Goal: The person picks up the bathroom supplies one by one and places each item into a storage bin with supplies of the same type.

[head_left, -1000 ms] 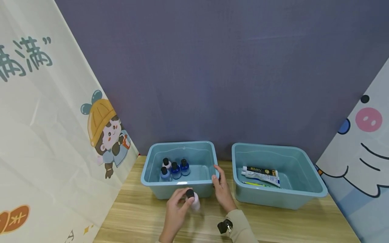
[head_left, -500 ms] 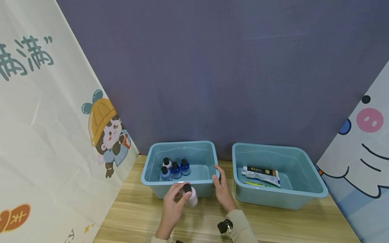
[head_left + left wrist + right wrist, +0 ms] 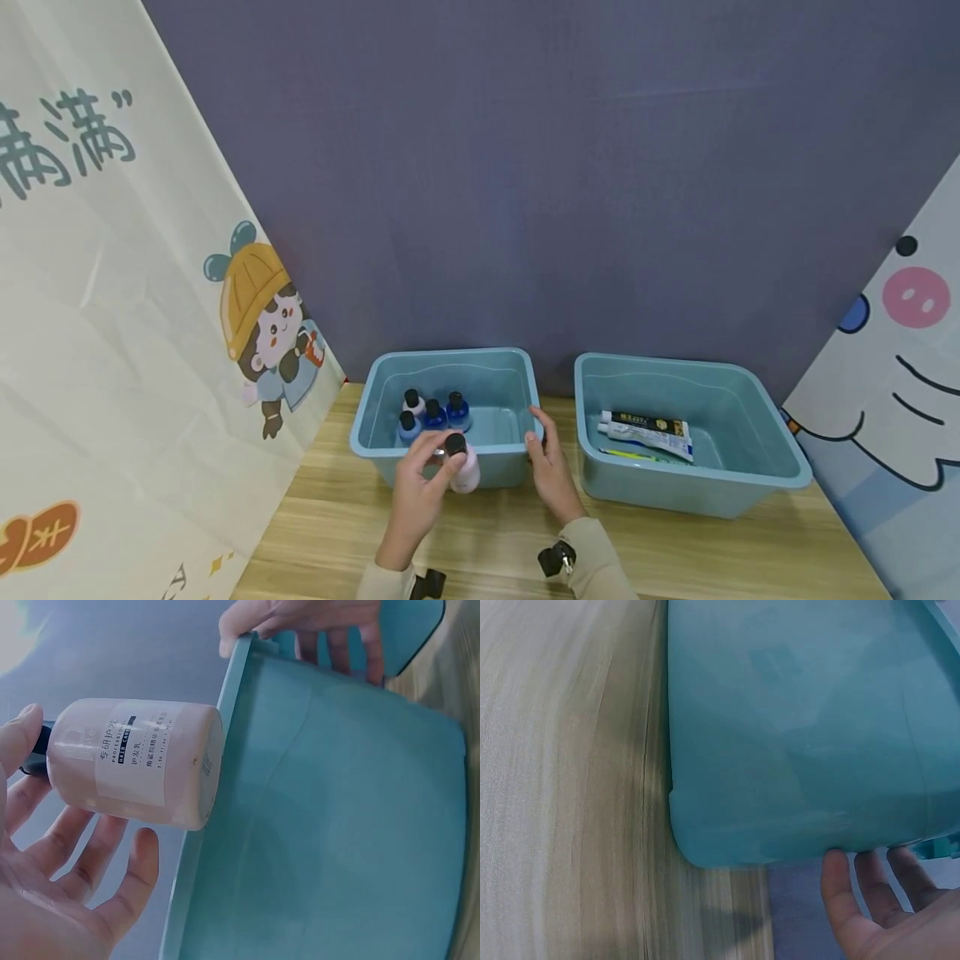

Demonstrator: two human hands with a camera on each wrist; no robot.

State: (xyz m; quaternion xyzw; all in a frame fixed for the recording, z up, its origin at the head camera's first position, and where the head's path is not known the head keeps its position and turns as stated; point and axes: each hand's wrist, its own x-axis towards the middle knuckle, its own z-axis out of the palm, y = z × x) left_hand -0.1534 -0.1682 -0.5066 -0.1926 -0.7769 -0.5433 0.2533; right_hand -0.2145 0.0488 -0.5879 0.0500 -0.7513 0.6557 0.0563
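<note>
My left hand (image 3: 416,492) pinches the black cap of a small pale pink bottle (image 3: 467,473), holding it at the front rim of the left blue plastic bin (image 3: 480,477). In the left wrist view the hair-care bottle (image 3: 139,761) lies sideways across the picture, its label showing; the other fingers spread loosely below. My right hand (image 3: 553,475) grips the same bin's right rim near the front corner. The right wrist view shows its fingertips against the outer wall. Inside that bin stand several black-capped bottles: one pinkish (image 3: 413,402), one light blue (image 3: 408,429) and dark blue ones (image 3: 458,412).
A second blue bin (image 3: 693,492) stands to the right, holding a black tube (image 3: 645,422), a white tube (image 3: 648,437) and a yellow-green thin item (image 3: 633,455). Both bins sit on a wooden table (image 3: 315,521) before a dark cloth backdrop (image 3: 525,183), with printed sheets at the sides.
My left hand has lifted the pink bottle up and left, from in front of the left bin to its front rim. The right hand has stayed on the bin.
</note>
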